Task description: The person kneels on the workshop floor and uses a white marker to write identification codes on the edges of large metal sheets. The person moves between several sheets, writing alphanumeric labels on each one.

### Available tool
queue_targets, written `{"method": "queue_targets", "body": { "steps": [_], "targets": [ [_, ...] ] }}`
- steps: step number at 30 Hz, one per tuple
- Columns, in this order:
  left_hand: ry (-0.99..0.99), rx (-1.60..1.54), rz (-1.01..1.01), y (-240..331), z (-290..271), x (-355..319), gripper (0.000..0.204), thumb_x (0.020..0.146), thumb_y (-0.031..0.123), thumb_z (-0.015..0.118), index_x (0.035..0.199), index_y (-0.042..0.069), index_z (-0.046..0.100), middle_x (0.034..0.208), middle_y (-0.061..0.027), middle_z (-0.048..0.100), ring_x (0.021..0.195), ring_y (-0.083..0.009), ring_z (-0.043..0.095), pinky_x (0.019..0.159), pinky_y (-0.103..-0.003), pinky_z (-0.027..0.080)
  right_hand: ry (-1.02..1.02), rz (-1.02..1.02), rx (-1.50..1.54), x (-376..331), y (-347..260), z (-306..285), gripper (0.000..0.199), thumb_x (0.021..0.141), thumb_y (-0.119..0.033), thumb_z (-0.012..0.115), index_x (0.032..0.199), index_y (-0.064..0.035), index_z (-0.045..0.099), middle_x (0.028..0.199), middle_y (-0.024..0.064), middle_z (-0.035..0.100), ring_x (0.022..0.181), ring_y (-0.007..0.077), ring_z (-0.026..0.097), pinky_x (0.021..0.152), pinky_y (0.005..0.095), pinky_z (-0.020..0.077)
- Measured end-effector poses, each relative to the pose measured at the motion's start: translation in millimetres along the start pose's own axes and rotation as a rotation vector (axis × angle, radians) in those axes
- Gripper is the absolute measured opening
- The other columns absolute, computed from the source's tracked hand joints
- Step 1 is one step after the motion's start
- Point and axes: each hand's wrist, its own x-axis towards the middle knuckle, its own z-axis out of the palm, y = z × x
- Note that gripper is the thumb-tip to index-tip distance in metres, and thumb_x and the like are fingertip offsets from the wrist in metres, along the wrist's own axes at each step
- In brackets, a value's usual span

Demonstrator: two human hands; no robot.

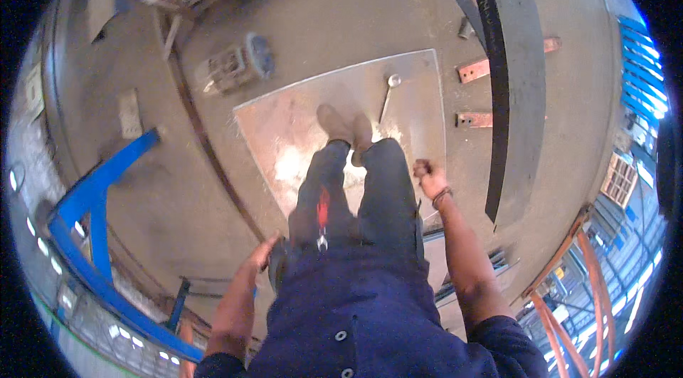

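Observation:
My right hand (431, 180) hangs in the air beside my right thigh, fingers curled in and no object visible in them; a dark bracelet circles its wrist. My left hand (266, 253) is beside my left hip with its fingers fairly straight, partly hidden against a dark patch of clothing. At the front of my dark trousers shows a small metal open-end wrench (322, 242), with a red strip (324, 208) just above it. My shoes stand on a shiny metal plate (413, 79), where a thin rod with a round head (387, 99) lies ahead of them.
A long dark steel beam (523, 93) runs along the right, near red blocks (474, 70). Left of the plate are a blurred grey machine part (228, 68), a narrow brown rail (206, 132) and a blue metal frame (99, 186). Orange supports (562, 321) stand at lower right.

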Motion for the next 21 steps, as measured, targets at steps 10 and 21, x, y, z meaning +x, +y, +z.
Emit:
{"method": "queue_targets", "body": {
  "steps": [10,21],
  "targets": [
    [0.097,-0.647,0.405,-77,73,-40,0.081,0.093,0.071,0.036,0.139,0.007,0.051,0.136,-0.0133,0.057,0.119,-0.0301,0.057,0.103,-0.045,0.043,0.131,-0.063,0.185,-154,-66,-62,0.04,0.093,-0.024,0.065,0.123,0.0015,0.06,0.104,0.0125,0.07,0.093,0.0182,0.068,0.078,0.0316,0.0531],
    [0.491,0.101,0.778,-57,110,-56,0.052,0.094,0.048,0.061,0.125,0.007,0.066,0.121,-0.0103,0.065,0.116,-0.0218,0.058,0.098,-0.036,0.044,-0.209,-0.375,0.216,-291,-13,20,0.033,0.091,-0.015,0.063,0.122,-0.0035,0.062,0.117,0.0149,0.068,0.11,0.0246,0.065,0.093,0.0358,0.0505]
  ]
}}
